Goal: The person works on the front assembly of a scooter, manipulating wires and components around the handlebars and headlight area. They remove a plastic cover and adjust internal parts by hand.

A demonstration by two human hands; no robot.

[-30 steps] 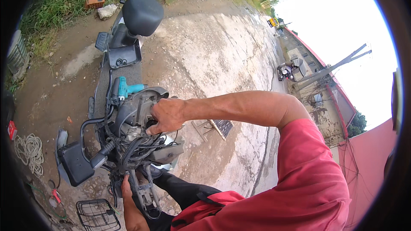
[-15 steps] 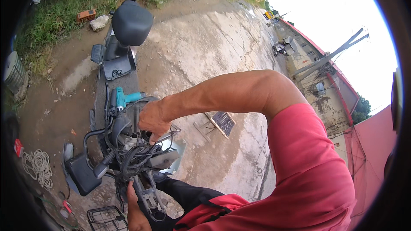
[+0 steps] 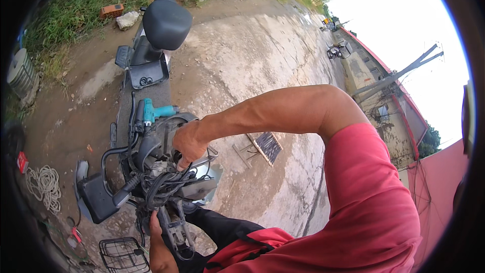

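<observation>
A partly dismantled scooter, its dark front assembly (image 3: 159, 149) exposed, stands below me. My right hand (image 3: 189, 144) reaches into this assembly from the right, fingers curled down among its parts; whatever they hold is hidden. Loops of black cables (image 3: 169, 187) hang just below it. My left hand (image 3: 155, 222) is low down against the dark metal frame (image 3: 177, 227), most of its fingers out of sight. A teal cordless power tool (image 3: 159, 111) lies on the footboard beyond my right hand. A black tray (image 3: 149, 73) with small rings sits below the seat (image 3: 166, 20).
At left are coiled rope (image 3: 43, 187), a red box (image 3: 21, 163), a bucket (image 3: 20, 71) and a black wire basket (image 3: 121, 255). A brick (image 3: 111, 10) and rock (image 3: 127, 20) border the grass. A slatted panel (image 3: 267, 146) lies right; vehicles (image 3: 337, 50) stand along the road.
My right hand has moved slightly down within the front assembly and its elbow is higher in the picture. The view has shifted a little. My left hand stays low at the frame.
</observation>
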